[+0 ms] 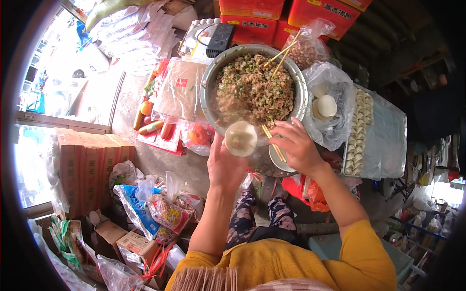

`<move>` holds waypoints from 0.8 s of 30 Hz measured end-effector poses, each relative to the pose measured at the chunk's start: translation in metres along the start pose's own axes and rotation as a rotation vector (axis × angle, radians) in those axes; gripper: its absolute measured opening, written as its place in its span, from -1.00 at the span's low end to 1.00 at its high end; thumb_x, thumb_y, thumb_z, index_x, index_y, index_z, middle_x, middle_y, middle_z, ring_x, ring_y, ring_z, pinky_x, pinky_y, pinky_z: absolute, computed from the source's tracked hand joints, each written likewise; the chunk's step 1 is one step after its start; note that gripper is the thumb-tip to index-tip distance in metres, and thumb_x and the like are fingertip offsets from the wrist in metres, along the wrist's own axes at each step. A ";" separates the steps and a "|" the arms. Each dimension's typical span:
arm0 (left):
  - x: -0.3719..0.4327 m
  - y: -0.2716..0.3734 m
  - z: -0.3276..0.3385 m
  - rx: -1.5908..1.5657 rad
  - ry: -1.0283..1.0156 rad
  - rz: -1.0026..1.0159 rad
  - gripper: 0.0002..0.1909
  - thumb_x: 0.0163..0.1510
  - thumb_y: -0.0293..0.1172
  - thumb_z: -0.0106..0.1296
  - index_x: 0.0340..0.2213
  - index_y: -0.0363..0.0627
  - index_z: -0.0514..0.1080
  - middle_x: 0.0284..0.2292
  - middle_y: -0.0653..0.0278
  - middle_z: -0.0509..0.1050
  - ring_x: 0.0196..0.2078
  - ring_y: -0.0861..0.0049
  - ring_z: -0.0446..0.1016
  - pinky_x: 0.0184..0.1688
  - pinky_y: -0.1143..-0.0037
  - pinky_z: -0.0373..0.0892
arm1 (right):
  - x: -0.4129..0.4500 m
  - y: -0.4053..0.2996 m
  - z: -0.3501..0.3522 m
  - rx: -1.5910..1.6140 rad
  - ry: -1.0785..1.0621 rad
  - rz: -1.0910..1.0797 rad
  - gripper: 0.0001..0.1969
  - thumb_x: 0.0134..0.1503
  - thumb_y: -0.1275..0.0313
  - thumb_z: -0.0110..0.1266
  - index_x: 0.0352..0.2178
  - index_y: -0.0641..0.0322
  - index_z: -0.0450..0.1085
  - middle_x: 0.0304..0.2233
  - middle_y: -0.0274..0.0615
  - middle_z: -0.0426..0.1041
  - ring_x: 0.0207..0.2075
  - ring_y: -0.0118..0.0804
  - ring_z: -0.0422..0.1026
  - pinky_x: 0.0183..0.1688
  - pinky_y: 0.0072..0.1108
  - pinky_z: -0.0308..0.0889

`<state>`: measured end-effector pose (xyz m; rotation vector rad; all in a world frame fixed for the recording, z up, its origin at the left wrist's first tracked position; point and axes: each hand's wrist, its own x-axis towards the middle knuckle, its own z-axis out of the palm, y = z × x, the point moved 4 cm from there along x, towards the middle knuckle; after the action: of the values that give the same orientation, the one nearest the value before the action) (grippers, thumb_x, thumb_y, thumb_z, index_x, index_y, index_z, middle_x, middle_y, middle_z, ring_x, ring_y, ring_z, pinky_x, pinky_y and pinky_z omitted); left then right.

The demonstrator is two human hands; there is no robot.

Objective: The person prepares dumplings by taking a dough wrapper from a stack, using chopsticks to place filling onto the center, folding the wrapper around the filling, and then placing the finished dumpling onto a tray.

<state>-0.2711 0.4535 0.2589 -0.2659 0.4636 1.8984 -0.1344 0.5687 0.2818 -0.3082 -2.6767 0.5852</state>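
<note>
On my left hand [226, 169] lies a round dough wrapper [241, 139] with a small smear at its middle. My right hand [296, 145] grips a pair of wooden chopsticks [273, 142], their tips pointing toward the big metal basin [206, 105]. Chopped filling with green bits [255, 85] heaps inside that basin, and a second pair of chopsticks [285, 54] stands in it. Below my right hand, partly hidden, is a small white bowl [279, 162]. A stack of wrappers [326, 106] sits in a clear plastic bag [313, 127] right of the basin.
At the right, a metal tray [386, 138] holds rows of folded dumplings [358, 127]. Red cartons [251, 29] and a bag of nuts or beans [309, 47] stand behind the basin. Sausages [151, 127] and wrapped goods lie left. Bagged goods [169, 211] crowd the floor beside my left arm.
</note>
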 end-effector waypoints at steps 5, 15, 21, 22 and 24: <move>-0.012 -0.019 0.013 -0.037 -0.123 -0.172 -0.40 0.21 -0.01 -0.32 0.05 -0.30 0.21 0.00 0.14 0.34 0.06 0.37 0.29 0.09 0.38 0.17 | 0.016 -0.046 -0.032 0.089 0.061 -0.158 -0.71 -0.19 0.51 0.18 -0.33 0.05 0.44 0.01 -0.26 0.29 0.15 -0.06 0.15 0.11 0.00 0.04; -0.029 -0.034 0.022 0.464 -0.309 -0.053 -0.56 0.07 -0.47 0.00 -0.01 -0.29 0.24 -0.13 0.31 0.37 -0.07 0.60 0.36 -0.09 0.59 0.29 | 0.011 -0.040 -0.037 0.325 0.154 -0.032 -0.85 -0.08 0.48 0.19 -0.41 0.14 0.42 -0.04 -0.21 0.37 0.11 -0.02 0.23 0.14 -0.13 0.07; -0.039 -0.041 0.016 0.804 -0.228 0.093 -0.63 0.04 -0.63 0.03 -0.07 -0.29 0.32 -0.17 0.30 0.42 -0.13 0.64 0.38 -0.07 0.61 0.30 | 0.011 -0.040 -0.043 0.441 0.208 0.018 -0.85 0.00 0.47 0.16 -0.35 0.21 0.40 -0.06 -0.12 0.38 0.08 0.00 0.26 0.12 -0.22 0.14; -0.040 -0.041 0.017 0.804 -0.227 0.091 -0.63 0.04 -0.63 0.03 -0.07 -0.29 0.32 -0.17 0.30 0.42 -0.13 0.64 0.38 -0.07 0.61 0.30 | 0.010 -0.041 -0.043 0.482 0.196 0.058 -0.84 -0.01 0.48 0.16 -0.34 0.21 0.41 -0.06 -0.11 0.38 0.08 -0.01 0.26 0.12 -0.24 0.14; -0.042 -0.042 0.025 0.828 -0.301 0.127 -0.68 0.06 -0.63 0.00 -0.11 -0.32 0.34 -0.16 0.28 0.43 -0.12 0.64 0.37 -0.06 0.60 0.29 | 0.006 -0.041 -0.044 0.520 0.185 0.102 -0.83 -0.02 0.48 0.17 -0.33 0.21 0.42 -0.05 -0.11 0.38 0.09 -0.02 0.26 0.13 -0.25 0.14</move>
<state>-0.2156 0.4425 0.2896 0.5950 1.0178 1.6672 -0.1274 0.5500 0.3384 -0.3289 -2.2410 1.1864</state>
